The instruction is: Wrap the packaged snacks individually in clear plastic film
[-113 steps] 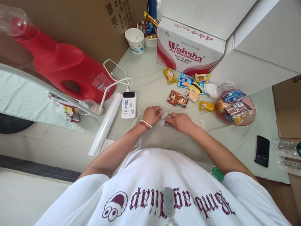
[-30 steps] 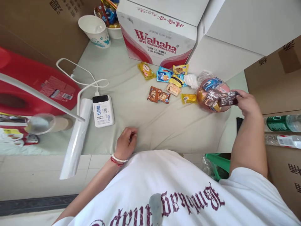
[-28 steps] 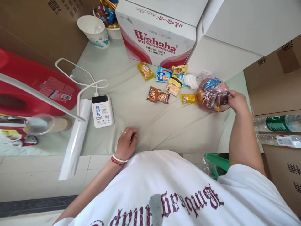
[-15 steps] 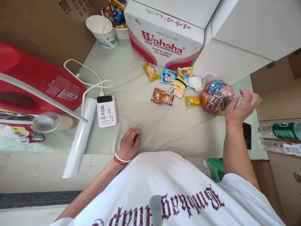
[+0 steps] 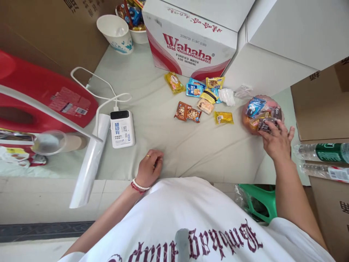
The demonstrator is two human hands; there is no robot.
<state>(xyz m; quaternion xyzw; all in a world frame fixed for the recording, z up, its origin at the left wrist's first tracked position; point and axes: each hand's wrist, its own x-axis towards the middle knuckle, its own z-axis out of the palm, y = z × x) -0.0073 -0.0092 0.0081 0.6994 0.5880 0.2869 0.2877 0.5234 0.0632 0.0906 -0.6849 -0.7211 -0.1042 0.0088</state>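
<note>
My right hand (image 5: 278,141) is at the pink see-through bowl (image 5: 247,127) on the right of the table. Its thumb and fingers close on a dark brown snack packet (image 5: 266,125) at the bowl's near side. A blue packet (image 5: 255,106) and other wrapped snacks lie in the same bowl. My left hand (image 5: 150,166) rests loosely curled at the table's near edge, with nothing visible in it. Between the hands and the box lie a yellow packet (image 5: 224,117), a brown cookie packet (image 5: 188,112), a blue packet (image 5: 194,88) and several other small snacks.
At the back stands a Wahaba-style white and red carton (image 5: 191,51), marked Wahaha. A paper cup (image 5: 116,34) is at back left. Leftward are a power bank (image 5: 122,129) with its cable, a plastic roll (image 5: 91,163) and a red jug (image 5: 49,91). Bottles (image 5: 327,152) lie at right.
The bowl has moved right, away from the yellow packet, and its snacks lie differently. My right hand has come down onto the brown packet. My left hand stays put.
</note>
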